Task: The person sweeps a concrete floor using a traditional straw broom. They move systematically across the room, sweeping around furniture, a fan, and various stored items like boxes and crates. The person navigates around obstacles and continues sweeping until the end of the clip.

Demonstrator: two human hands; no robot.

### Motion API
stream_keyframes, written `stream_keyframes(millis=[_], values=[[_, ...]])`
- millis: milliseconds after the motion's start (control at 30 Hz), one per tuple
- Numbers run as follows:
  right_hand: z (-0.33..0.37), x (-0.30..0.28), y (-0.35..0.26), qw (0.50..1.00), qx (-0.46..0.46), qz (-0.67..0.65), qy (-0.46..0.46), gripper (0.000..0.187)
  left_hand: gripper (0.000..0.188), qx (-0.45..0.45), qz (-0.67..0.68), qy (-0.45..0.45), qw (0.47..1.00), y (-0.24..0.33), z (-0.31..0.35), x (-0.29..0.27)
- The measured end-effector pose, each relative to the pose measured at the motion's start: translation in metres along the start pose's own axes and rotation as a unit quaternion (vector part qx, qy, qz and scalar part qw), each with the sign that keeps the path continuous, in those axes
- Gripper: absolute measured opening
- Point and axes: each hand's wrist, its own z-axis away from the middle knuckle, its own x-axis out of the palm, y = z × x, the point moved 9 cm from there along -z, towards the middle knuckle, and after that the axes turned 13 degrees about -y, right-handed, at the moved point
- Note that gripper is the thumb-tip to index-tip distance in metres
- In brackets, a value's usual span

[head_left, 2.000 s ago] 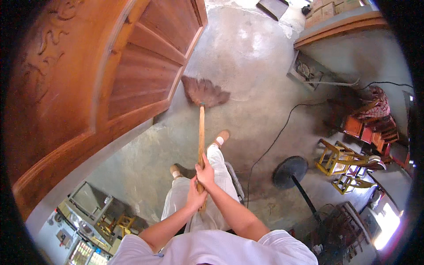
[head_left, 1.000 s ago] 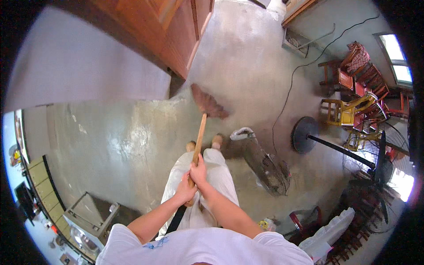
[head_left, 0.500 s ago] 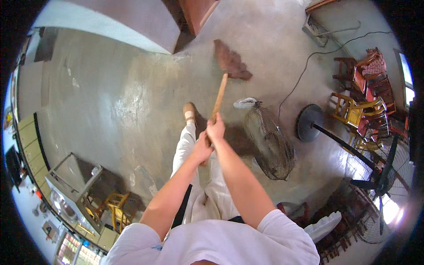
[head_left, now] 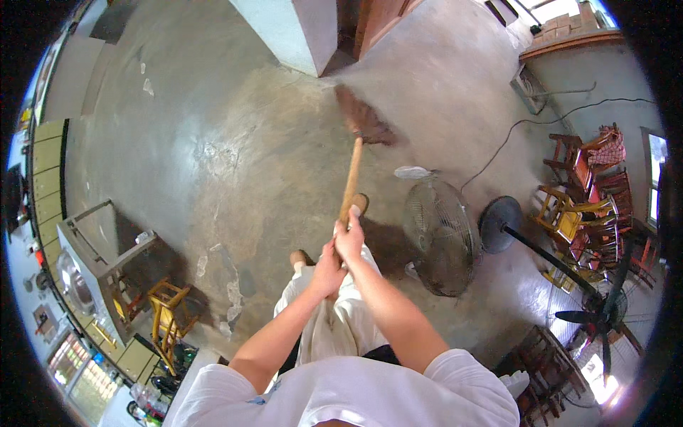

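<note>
Both my hands grip the wooden handle of a mop [head_left: 353, 171] out in front of my body. My right hand [head_left: 348, 240] is closed around it farther along, with the thumb lying on the wood. Just behind and to the left, my left hand [head_left: 328, 272] wraps the nearer part of the handle. The mop's reddish-brown head [head_left: 364, 117] is spread on the floor ahead, a little blurred by motion. The handle's near end is hidden by my hands. My shoes show on either side of the handle.
To the right on the floor lie a wire fan guard [head_left: 442, 238] and a white plastic piece [head_left: 413, 172]. Beyond them stands a black-based fan [head_left: 500, 224], with stacked wooden chairs [head_left: 587, 192] and a cord [head_left: 509, 139]. A white pillar [head_left: 302, 35] rises ahead; a metal-framed table [head_left: 107, 242] stands left.
The mop head has shifted slightly nearer, with my hands still on the handle. My right foot has come forward beside the handle, and the view has moved ahead over the floor.
</note>
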Motion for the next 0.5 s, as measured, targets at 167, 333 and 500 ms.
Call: stream_keyframes(millis=[167,333,500], values=[[-0.026,0.001,0.008,0.988,-0.032,0.129,0.084,0.052,0.061,-0.092,0.051,-0.060,0.993,-0.057,-0.025,-0.007],[0.049,0.119,0.078,0.994,-0.029,0.102,0.038,0.051,0.055,-0.026,0.011,0.023,0.999,-0.154,0.081,-0.036],[0.147,0.242,0.136,0.996,0.002,0.092,-0.004,0.057,0.067,-0.085,-0.073,0.023,0.993,-0.252,0.206,-0.075]])
